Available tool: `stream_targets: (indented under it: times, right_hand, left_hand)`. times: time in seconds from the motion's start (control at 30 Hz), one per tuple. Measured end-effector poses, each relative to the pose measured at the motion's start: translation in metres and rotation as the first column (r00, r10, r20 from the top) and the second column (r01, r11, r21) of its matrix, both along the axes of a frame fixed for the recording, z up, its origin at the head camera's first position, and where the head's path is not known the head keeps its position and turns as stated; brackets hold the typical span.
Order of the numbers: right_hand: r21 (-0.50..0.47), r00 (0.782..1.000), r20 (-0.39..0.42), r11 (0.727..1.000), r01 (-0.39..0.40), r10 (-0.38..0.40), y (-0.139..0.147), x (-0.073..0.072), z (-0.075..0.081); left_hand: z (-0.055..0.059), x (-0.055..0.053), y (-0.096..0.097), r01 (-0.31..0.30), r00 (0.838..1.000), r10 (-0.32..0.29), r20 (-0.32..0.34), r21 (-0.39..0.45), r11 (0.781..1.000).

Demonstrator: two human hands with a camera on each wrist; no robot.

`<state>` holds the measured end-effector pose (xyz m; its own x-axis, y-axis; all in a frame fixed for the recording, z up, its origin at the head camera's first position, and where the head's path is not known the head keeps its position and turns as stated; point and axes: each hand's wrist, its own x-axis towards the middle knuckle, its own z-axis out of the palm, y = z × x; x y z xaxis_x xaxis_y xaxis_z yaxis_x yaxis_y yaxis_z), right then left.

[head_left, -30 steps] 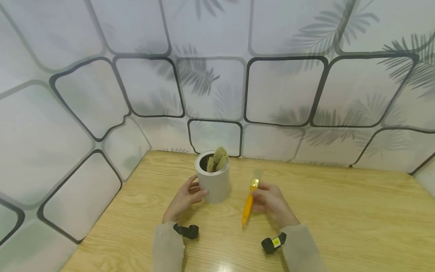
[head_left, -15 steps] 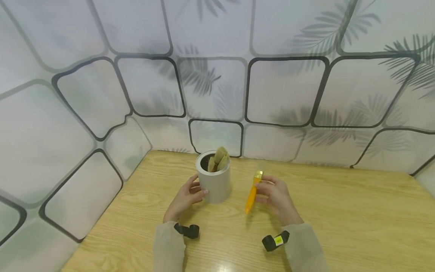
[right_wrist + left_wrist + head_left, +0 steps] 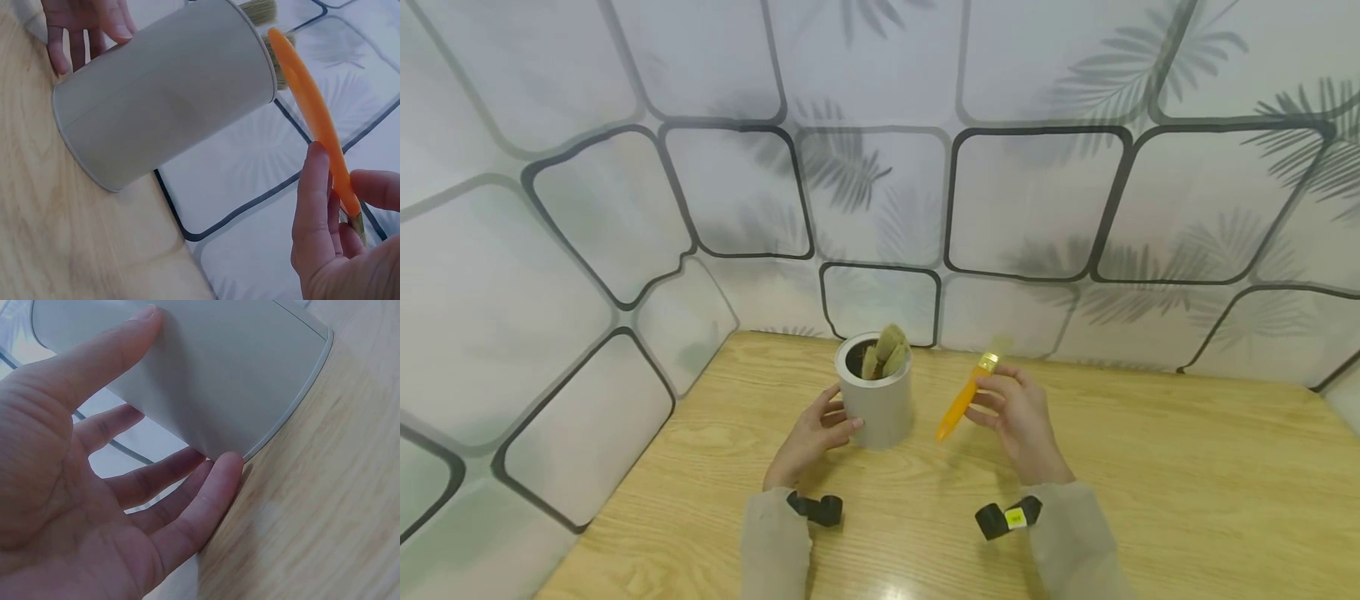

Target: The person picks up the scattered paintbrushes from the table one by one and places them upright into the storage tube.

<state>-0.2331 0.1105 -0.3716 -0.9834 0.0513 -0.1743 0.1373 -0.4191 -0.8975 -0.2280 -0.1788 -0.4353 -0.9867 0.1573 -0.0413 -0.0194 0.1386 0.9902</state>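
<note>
A light grey cylindrical can (image 3: 880, 414) stands upright on the table. My left hand (image 3: 808, 437) holds its left side, thumb on the front wall and fingers reaching round the side, low near the base in the left wrist view. Bristle heads of paintbrushes (image 3: 891, 343) stick up out of the can's opening. To the right of the can, my right hand (image 3: 1019, 417) pinches another paintbrush (image 3: 962, 404) near its metal ferrule. This brush has an orange handle and is raised above the table, bristles up and to the right, handle end slanting down toward the can.
The wooden table (image 3: 1165, 483) runs back to a wall covering (image 3: 1030, 200) with dark outlined blocks and leaf patterns, which also closes off the left side. A black camera strap (image 3: 820, 510) sits on the left wrist, another wrist camera (image 3: 1000, 521) on the right.
My right hand has lifted the paintbrush up and away from me, and the brush has tilted further, its bristles swinging to the right. The left hand and the can have stayed in place.
</note>
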Motion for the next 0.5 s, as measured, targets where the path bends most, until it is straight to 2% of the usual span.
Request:
stream_targets:
  times: [0.27,0.5]
  right_hand:
    - [-0.023,0.998,-0.031,0.998,0.051,-0.051,-0.006,-0.001,0.012]
    - [-0.072,0.989,-0.104,0.993,0.098,-0.106,-0.021,-0.006,0.023]
  left_hand:
    - [0.001,0.001,0.000,-0.002,1.000,0.002,0.000,0.011,1.000]
    - [-0.002,-0.001,0.000,0.007,1.000,-0.007,-0.004,0.004,1.000]
